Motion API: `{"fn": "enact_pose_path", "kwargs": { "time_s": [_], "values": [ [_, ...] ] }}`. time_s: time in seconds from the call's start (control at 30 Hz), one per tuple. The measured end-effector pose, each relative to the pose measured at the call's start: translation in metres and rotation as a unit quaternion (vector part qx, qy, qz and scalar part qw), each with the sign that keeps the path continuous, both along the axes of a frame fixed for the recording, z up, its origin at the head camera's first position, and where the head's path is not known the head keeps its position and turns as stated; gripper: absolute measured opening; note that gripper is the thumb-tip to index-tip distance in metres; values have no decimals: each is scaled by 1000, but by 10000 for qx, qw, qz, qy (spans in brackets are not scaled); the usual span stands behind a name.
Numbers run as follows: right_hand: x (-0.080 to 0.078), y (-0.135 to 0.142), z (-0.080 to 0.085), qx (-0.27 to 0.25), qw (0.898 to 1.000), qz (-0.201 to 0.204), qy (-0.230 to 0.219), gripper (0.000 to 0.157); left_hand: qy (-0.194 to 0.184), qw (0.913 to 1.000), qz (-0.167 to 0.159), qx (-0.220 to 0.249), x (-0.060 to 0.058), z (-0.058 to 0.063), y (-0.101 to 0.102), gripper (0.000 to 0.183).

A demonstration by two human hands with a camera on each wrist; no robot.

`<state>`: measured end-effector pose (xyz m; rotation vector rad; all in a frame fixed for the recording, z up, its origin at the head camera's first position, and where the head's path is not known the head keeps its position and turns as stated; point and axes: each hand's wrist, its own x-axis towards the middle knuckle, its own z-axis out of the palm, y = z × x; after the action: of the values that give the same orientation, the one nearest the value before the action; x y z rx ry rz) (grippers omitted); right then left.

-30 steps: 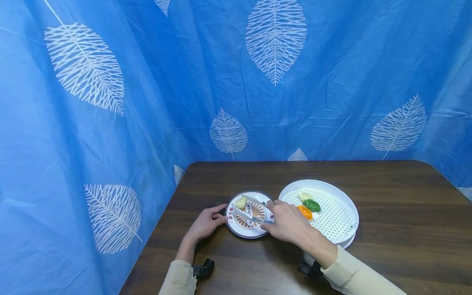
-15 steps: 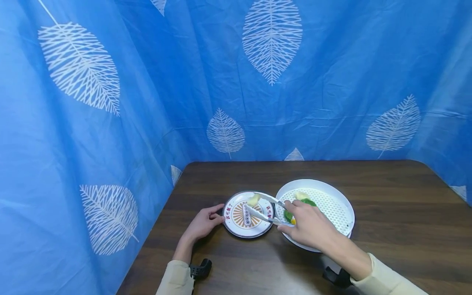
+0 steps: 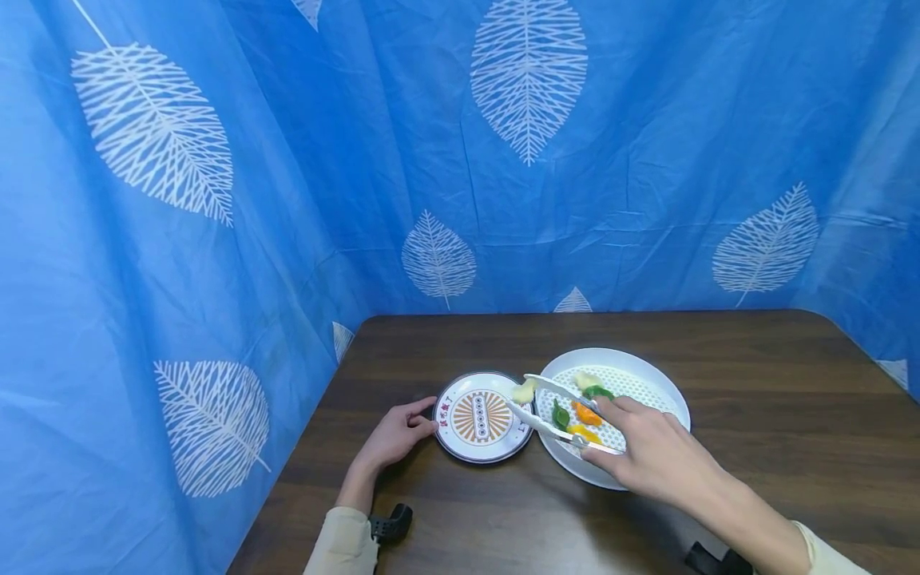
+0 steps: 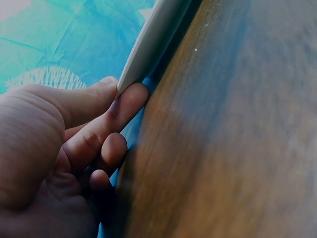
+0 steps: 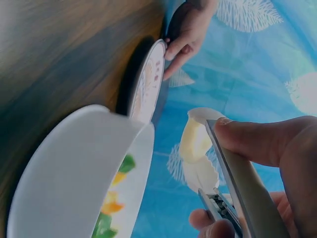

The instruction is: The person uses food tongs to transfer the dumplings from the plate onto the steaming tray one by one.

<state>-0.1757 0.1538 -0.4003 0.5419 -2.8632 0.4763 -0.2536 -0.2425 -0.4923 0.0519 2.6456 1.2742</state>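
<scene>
My left hand (image 3: 391,439) pinches the left rim of a small round plate (image 3: 460,449) between thumb and index finger, as the left wrist view (image 4: 74,129) shows. The plate has an orange sunburst print. In my right hand (image 3: 664,459) I hold metal tongs (image 3: 541,425) with pale tips. Between those tips is a pale yellow chunk (image 3: 524,391), raised above the gap between the plate and a round white strainer basket (image 3: 664,387). The right wrist view shows the pale yellow chunk (image 5: 194,140) squeezed in the tongs, above the basket's rim.
Inside the basket lie green pepper-like pieces (image 3: 561,414), orange pieces (image 3: 586,413), a yellow piece (image 3: 585,434) and another pale chunk (image 3: 586,381). The dark wooden table (image 3: 776,415) extends to the right. A blue leaf-print curtain (image 3: 618,200) hangs behind and at the left.
The tongs have lifted the pale yellow chunk off the plate and carried it right, toward the basket, with my right hand. My left hand keeps its hold on the plate's rim.
</scene>
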Motion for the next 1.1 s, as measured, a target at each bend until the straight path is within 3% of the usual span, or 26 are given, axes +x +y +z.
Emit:
{"fn": "enact_pose_path", "kwargs": {
  "time_s": [0.3,0.63,1.1],
  "values": [
    [7,45,-10,-97,9997,21,242,72,11,10000,9,-45,2,-1,-1,56],
    [12,82,-20,207,9989,-410,-110,80,-5,10000,64,-48,2,1,-3,56],
    [15,114,-29,524,9974,-461,-193,80,-65,10000,-31,14,2,2,0,57]
  ]
}}
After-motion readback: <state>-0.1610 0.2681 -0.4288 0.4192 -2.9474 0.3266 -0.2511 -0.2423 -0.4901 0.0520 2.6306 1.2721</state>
